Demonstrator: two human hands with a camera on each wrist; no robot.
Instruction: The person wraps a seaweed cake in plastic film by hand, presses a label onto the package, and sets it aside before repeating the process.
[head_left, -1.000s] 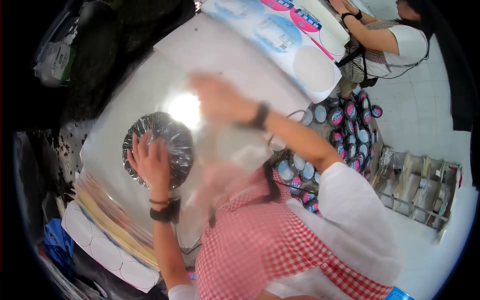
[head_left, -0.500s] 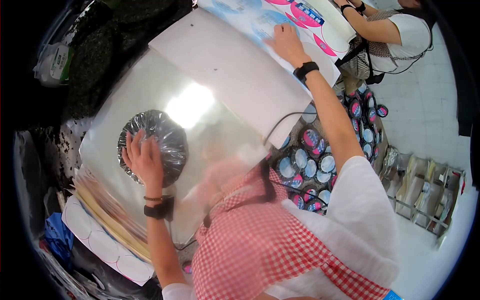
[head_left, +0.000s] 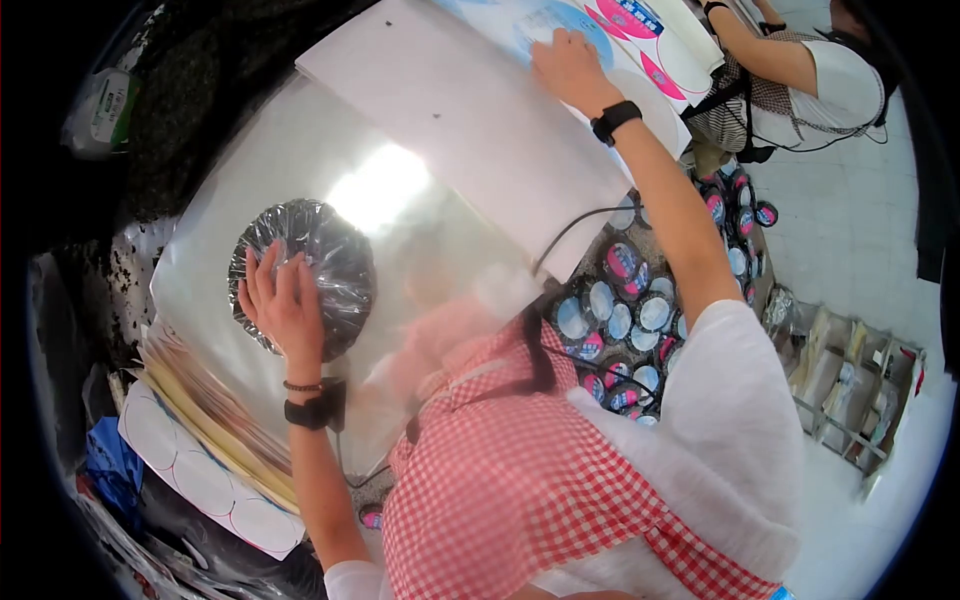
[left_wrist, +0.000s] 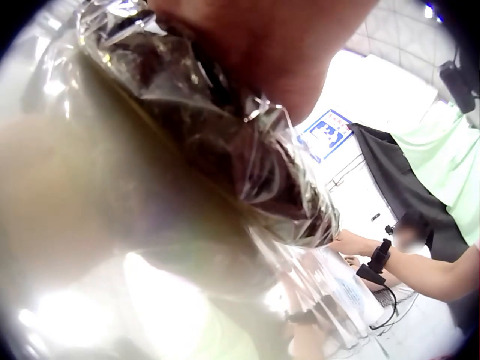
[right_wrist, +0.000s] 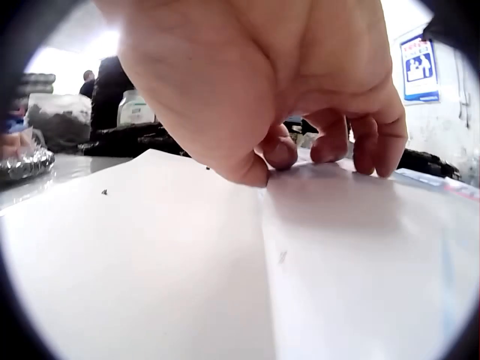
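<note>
A round, dark disc (head_left: pixel 345 265) in crinkled clear wrap lies on a shiny transparent sheet (head_left: pixel 420 235) over the worktop. My left hand (head_left: pixel 285 305) rests on its left part, fingers slightly spread and bent. The left wrist view shows the wrapped disc (left_wrist: pixel 247 157) close below the palm. My right hand (head_left: pixel 575 70) is far up at a sheet of round blue and pink labels (head_left: pixel 690 50), beside a blank white sheet (head_left: pixel 450 120). In the right wrist view its curled fingers (right_wrist: pixel 330 146) and thumb pinch at the label sheet's edge (right_wrist: pixel 337 202).
Many small round packs with pink and blue labels (head_left: pixel 620 325) are piled right of the worktop. A wire rack (head_left: pixel 845 390) stands on the floor. Another person (head_left: pixel 800 85) works at the top right. Stacked papers (head_left: pixel 210 400) lie at the left edge; a clear tub (head_left: pixel 100 110) sits farther back.
My right hand has swept from near the disc up and right to the label sheet, and in the last half second stays there. The left hand has stayed on the wrapped disc.
</note>
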